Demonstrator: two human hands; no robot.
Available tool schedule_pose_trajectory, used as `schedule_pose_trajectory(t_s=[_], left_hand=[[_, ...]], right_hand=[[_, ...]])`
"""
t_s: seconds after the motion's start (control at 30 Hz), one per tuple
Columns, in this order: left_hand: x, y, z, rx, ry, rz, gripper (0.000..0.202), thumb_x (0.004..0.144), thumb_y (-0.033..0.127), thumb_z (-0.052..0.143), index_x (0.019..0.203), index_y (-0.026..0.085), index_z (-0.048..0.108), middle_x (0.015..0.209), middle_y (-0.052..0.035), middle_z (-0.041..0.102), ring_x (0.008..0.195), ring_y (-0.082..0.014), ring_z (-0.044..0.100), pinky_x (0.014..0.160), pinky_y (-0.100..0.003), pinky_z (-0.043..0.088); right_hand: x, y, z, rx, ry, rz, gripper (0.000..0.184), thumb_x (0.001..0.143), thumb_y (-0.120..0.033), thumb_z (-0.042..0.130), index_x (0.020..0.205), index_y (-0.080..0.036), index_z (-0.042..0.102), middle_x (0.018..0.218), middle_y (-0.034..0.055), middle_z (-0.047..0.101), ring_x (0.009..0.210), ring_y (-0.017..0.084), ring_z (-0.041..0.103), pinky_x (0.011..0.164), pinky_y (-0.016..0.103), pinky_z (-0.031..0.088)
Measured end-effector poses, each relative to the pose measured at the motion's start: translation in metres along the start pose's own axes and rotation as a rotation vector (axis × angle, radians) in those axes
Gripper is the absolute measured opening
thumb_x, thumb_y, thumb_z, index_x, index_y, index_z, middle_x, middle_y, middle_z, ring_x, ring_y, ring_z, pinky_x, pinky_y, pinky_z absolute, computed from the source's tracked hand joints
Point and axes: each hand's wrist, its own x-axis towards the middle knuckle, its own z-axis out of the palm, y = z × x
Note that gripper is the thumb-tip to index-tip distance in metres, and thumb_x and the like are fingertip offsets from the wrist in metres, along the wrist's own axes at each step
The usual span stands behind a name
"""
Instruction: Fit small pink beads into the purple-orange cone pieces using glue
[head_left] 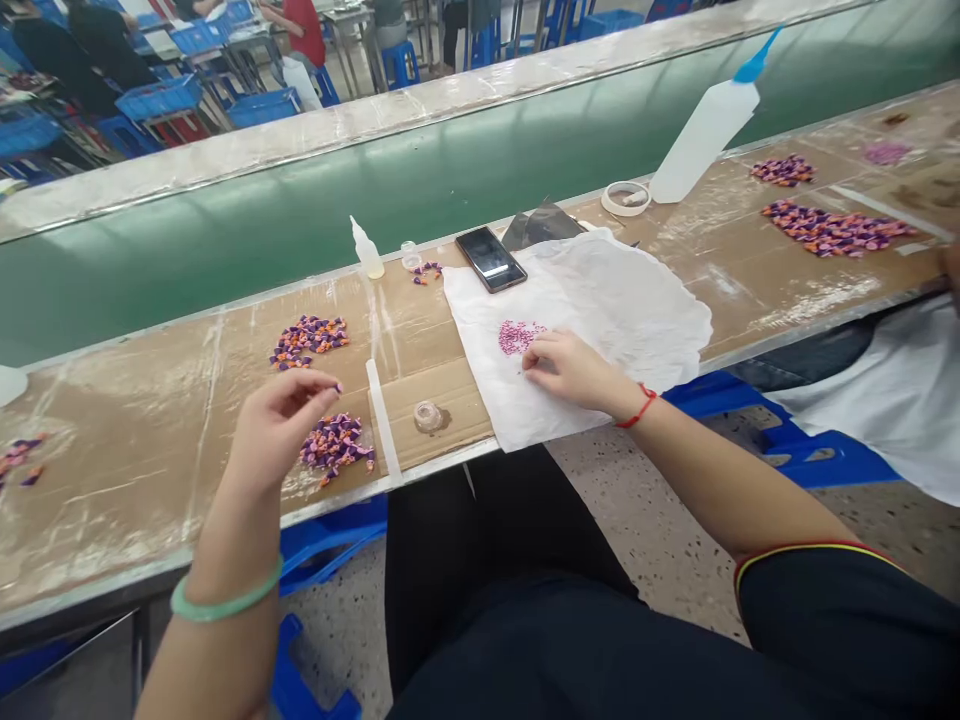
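Observation:
My left hand (277,420) hovers above a pile of small purple and orange pieces (335,444), thumb and fingers pinched on one tiny purple piece. My right hand (566,368) rests on a crumpled white sheet (622,300), fingers curled in a pinch at the edge of a small heap of pink beads (517,336). What the right fingers hold is too small to make out. A second purple and orange pile (310,338) lies farther back on the left.
A black phone (490,258), a small glue bottle (367,250), a large white squeeze bottle (705,130) and a tape roll (625,197) stand along the back edge. More piles (836,228) lie right. A green conveyor belt (225,230) runs behind. A clear cup (428,415) sits near the front.

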Motion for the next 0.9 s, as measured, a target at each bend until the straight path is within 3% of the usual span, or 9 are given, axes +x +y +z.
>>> schedule_pose_trajectory(t_s=[0.17,0.3,0.5,0.67,0.77,0.9], left_hand=[[-0.056,0.012,0.027,-0.317,-0.129,-0.12,0.017,0.078,0.034,0.076,0.076,0.018,0.072,0.069,-0.0025,0.069,0.062,-0.0139,0.06,0.057,-0.023,0.048],[-0.079,0.017,0.052,-0.386,-0.195,-0.165,0.025,0.082,0.038,0.073,0.069,0.017,0.071,0.064,-0.0031,0.067,0.058,-0.0122,0.058,0.055,-0.021,0.045],[-0.084,0.034,0.091,-0.469,-0.188,-0.198,0.029,0.081,0.04,0.074,0.066,0.015,0.069,0.062,-0.0035,0.066,0.059,-0.0125,0.059,0.059,-0.022,0.046],[-0.079,0.044,0.121,-0.699,-0.172,-0.265,0.03,0.075,0.043,0.08,0.086,0.016,0.075,0.062,-0.0014,0.066,0.059,-0.0126,0.058,0.06,-0.024,0.047],[-0.08,0.044,0.126,-0.753,-0.179,-0.306,0.032,0.074,0.044,0.081,0.086,0.016,0.075,0.063,-0.0012,0.066,0.059,-0.0118,0.058,0.06,-0.024,0.047],[-0.088,0.037,0.125,-0.759,-0.124,-0.372,0.033,0.072,0.046,0.083,0.083,0.016,0.075,0.065,-0.001,0.065,0.06,-0.0105,0.056,0.06,-0.022,0.045]], right_hand=[[0.006,0.002,0.008,-0.038,-0.013,-0.04,0.008,0.084,-0.019,0.06,0.076,-0.019,0.06,0.085,0.0072,0.069,0.085,0.024,0.06,0.09,0.042,0.045],[0.011,-0.002,0.009,-0.108,-0.031,-0.1,0.013,0.085,-0.016,0.054,0.073,-0.019,0.059,0.081,0.0094,0.067,0.082,0.025,0.055,0.088,0.043,0.043],[0.011,-0.013,0.014,-0.184,-0.021,-0.154,0.015,0.085,-0.014,0.048,0.073,-0.017,0.058,0.082,0.0154,0.063,0.083,0.029,0.051,0.082,0.045,0.04],[0.004,-0.022,0.01,-0.133,0.053,-0.157,0.012,0.092,-0.016,0.047,0.082,-0.019,0.055,0.088,0.0108,0.063,0.088,0.026,0.053,0.087,0.042,0.043],[0.003,-0.019,0.004,-0.135,0.085,-0.13,0.011,0.092,-0.014,0.049,0.086,-0.018,0.058,0.093,0.0114,0.066,0.091,0.027,0.053,0.089,0.043,0.043],[0.008,-0.01,0.002,-0.146,0.016,-0.133,0.007,0.086,-0.013,0.059,0.082,-0.017,0.063,0.091,0.01,0.067,0.089,0.026,0.054,0.088,0.042,0.044]])
